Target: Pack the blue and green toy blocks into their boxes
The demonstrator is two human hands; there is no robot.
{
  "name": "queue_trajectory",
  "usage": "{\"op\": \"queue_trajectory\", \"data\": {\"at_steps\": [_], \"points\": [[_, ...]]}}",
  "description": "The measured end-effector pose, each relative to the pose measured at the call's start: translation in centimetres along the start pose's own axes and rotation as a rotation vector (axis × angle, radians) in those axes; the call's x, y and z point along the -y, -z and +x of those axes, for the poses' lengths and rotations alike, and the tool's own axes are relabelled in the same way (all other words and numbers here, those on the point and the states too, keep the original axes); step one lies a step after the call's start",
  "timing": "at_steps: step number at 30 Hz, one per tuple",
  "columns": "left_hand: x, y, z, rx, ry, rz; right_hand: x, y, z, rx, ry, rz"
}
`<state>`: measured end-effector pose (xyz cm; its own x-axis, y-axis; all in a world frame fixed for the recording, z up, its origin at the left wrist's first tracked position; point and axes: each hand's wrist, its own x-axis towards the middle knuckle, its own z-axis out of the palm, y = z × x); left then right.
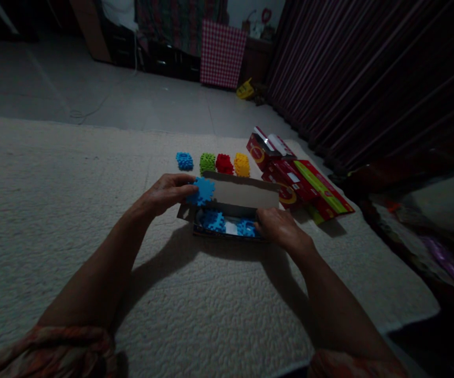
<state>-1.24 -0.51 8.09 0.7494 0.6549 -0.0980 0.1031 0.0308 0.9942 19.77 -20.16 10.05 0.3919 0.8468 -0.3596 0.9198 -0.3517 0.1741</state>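
My left hand (168, 193) pinches a flat blue gear-shaped piece (202, 191) above the left end of an open cardboard box (246, 191). Inside the box lie more blue gear pieces (213, 221), with a white patch between them. My right hand (277, 226) is closed over the box's right end, its fingertips partly hidden inside. Just beyond the raised lid stand small stacks of gear pieces: blue (185, 160), green (207, 163), red (224, 164) and yellow (242, 165).
Red boxes (289, 181) and a yellow-green package (319, 189) lie to the right on the cream quilted mat (164, 310). A dark curtain (329, 73) hangs beyond them. Farther back are tiled floor (151, 105), a checked cloth (222, 55) and a yellow object (245, 90).
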Motion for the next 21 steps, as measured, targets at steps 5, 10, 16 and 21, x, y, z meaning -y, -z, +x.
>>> {"op": "queue_trajectory", "data": {"at_steps": [5, 10, 16, 21], "points": [[-0.3, -0.7, -0.4, 0.027, 0.018, -0.027, -0.1, 0.6, -1.0, -0.055, 0.012, 0.059], [-0.1, -2.3, -1.0, 0.114, 0.114, -0.064, 1.4, 0.8, -1.1, -0.502, 0.344, 0.379], [0.2, -2.9, -1.1, 0.185, 0.086, -0.061, 4.4, 0.2, 0.9, -0.686, 0.542, 0.538], [0.5, -2.7, -0.8, 0.198, 0.07, -0.078, 4.8, 0.5, 1.5, -0.649, 0.561, 0.551]]}}
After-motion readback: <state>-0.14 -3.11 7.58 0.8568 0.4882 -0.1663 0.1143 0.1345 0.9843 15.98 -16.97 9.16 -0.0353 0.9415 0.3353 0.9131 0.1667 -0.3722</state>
